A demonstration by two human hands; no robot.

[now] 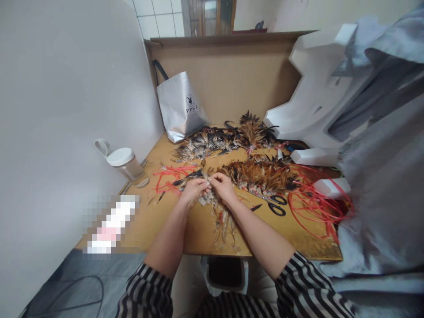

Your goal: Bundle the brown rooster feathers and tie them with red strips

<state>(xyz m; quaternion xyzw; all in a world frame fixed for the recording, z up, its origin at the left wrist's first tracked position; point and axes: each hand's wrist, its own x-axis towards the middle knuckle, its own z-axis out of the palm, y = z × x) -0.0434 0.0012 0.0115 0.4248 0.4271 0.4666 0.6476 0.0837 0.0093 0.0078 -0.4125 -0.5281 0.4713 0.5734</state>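
My left hand and my right hand meet fingertip to fingertip over the table, both closed in a pinch. Between them they hold a small feather, whose brownish tip sticks up past the fingers; its lower end is hidden. Below the hands lies a heap of pale, fluffy feather bits. A row of brown-orange feather bunches lies just beyond my right hand. Farther back are black-and-white feather bunches and an upright brown bunch. Scissors with black handles rest right of my right forearm.
Red plastic strips lie left of my hands, with a tangle of red strip on the right. A lidded cup stands at the left wall. Behind are a silver bag, a cardboard panel and white foam.
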